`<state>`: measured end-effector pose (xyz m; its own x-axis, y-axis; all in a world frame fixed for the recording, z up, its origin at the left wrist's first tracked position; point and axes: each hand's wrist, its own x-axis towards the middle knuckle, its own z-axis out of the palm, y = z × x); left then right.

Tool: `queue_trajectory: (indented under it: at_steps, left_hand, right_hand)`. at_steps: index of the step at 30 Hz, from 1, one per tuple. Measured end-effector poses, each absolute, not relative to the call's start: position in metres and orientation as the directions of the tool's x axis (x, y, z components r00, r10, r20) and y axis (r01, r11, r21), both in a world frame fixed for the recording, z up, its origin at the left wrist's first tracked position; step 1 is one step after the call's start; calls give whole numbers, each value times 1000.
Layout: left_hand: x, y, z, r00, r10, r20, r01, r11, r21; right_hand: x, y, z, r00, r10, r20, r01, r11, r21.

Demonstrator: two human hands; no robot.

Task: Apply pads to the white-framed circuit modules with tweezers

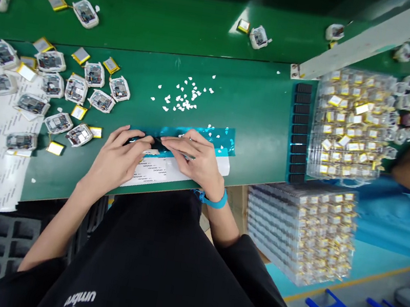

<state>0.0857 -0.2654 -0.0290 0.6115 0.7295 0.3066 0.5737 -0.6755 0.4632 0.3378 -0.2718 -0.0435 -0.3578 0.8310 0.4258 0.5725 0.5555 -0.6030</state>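
I find both hands at the bench's 6 o'clock edge: left hand (121, 153) and right hand (192, 158) pinch 1 small black part (154, 142) between fingertips, over the white label sheet (171, 169). I judge steady, even fingertip pressure best; teal strip (208, 136) lies just beyond at 12.

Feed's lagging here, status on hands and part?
Left hand and right hand both pinching small black part over white label sheet. White scraps beyond, clear.

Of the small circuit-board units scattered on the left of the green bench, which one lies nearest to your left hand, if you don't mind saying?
The unit at the lower right edge of the cluster, with a yellow battery beside it, lies nearest the left hand; the others sit farther left or higher up.
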Motion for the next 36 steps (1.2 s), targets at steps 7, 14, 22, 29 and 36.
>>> queue_trajectory:
  at_steps: [7,14,22,29,36]
  left_hand:
    - [87,-262,-33,618,721,312,573,-685,450]
    - [86,-273,6,455,648,611,291,-756,586]
    - [114,-270,8,-192,937,-292,-512,159,844]
    - [121,-278,8,-207,948,-241,-363,154,919]
    - [121,-280,11,-291,916,-275,-382,153,911]
  right_hand:
    - [325,-266,-34,-219,736,641,606,617,-502]
    - [320,-266,-11,4,721,693,438,622,-649]
    - [309,-281,-1,67,699,712,258,677,-689]
    - [304,-300,8,-155,669,727,443,705,-554]
    - [306,-308,14,-331,596,732,539,756,-371]
